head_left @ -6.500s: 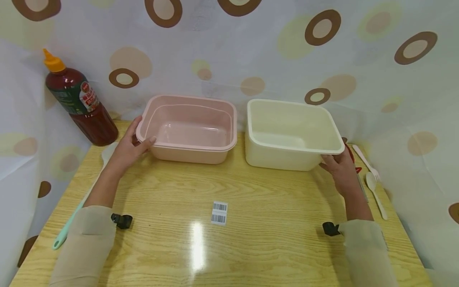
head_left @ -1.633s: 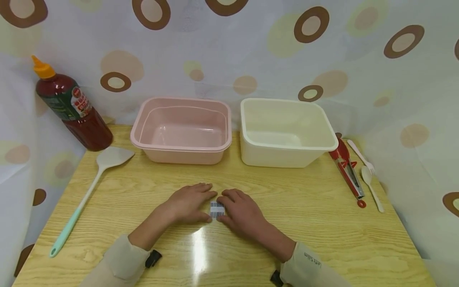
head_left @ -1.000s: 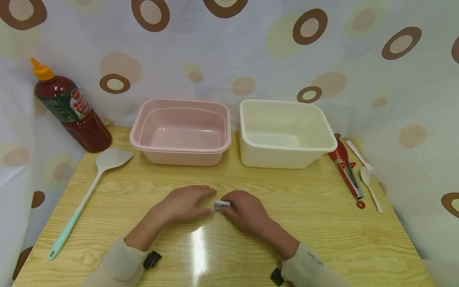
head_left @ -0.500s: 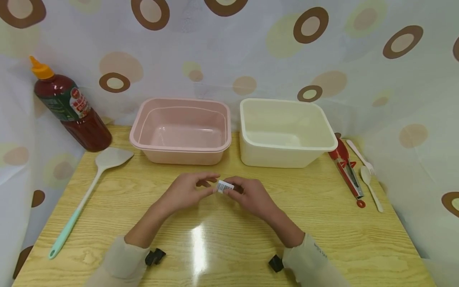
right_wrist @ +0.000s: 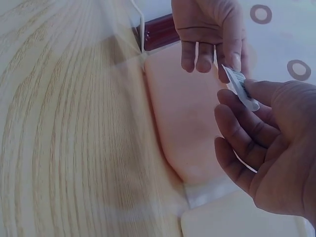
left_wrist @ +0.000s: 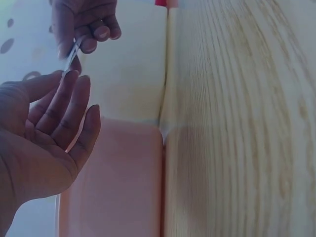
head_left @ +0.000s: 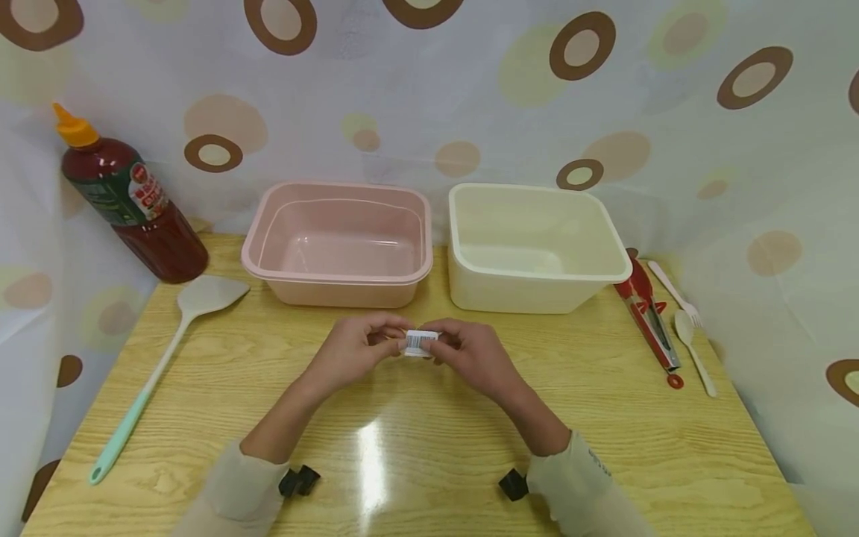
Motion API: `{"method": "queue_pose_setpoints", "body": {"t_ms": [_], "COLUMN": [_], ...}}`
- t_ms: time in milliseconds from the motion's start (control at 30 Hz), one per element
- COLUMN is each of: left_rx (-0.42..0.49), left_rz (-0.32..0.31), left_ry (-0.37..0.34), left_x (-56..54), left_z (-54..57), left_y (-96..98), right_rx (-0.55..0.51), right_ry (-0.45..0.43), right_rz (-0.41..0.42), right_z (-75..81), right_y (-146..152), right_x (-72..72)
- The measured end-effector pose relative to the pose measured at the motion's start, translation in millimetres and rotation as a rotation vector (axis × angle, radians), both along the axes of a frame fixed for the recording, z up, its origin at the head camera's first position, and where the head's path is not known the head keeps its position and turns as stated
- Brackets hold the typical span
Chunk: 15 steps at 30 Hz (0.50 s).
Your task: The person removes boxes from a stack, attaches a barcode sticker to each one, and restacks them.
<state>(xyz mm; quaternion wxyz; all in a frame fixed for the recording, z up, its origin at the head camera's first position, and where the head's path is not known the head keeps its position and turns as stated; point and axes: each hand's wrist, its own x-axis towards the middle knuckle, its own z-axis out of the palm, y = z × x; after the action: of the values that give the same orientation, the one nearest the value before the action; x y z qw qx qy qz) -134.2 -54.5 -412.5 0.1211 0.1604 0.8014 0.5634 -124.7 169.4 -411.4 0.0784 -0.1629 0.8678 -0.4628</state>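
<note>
A small white barcode label (head_left: 414,341) is held up over the table between both hands, just in front of the two tubs. My left hand (head_left: 352,352) pinches its left end with thumb and fingertips. At the other end my right hand (head_left: 478,359) grips it, the thumb lying across the printed face. In the right wrist view the label (right_wrist: 239,86) looks bent, its barcode turned to the right thumb. Edge-on, it shows as a thin strip (left_wrist: 73,53) in the left wrist view. The remaining fingers of both hands are loosely curled.
Behind the hands stand a pink tub (head_left: 342,293) and a cream tub (head_left: 517,293). A sauce bottle (head_left: 137,201) and a long spatula (head_left: 157,369) are at left. Red tongs (head_left: 647,321), a spoon (head_left: 694,350) and a pink fork (head_left: 674,294) lie at right.
Both hands left the tubs and came together at the label on the table. The right hand picked it up, both hands rose toward the tubs, and the left hand took its left end.
</note>
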Motion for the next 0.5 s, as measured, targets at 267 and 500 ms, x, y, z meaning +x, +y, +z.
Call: {"method": "queue_pose_setpoints", "body": {"t_ms": [267, 500], "left_rx": [0.103, 0.153], "left_rz": [0.031, 0.054], "left_ry": [-0.06, -0.089], "left_x": [0.6, 1.1], "left_z": [-1.5, -1.8], "left_y": [2.2, 3.1], "right_rx": [-0.042, -0.105], "right_ry": [0.029, 0.049], "right_rz": [-0.081, -0.138], "right_z": [1.5, -3.1], "right_y": [-3.0, -6.5], "right_x": [0.6, -0.5]}}
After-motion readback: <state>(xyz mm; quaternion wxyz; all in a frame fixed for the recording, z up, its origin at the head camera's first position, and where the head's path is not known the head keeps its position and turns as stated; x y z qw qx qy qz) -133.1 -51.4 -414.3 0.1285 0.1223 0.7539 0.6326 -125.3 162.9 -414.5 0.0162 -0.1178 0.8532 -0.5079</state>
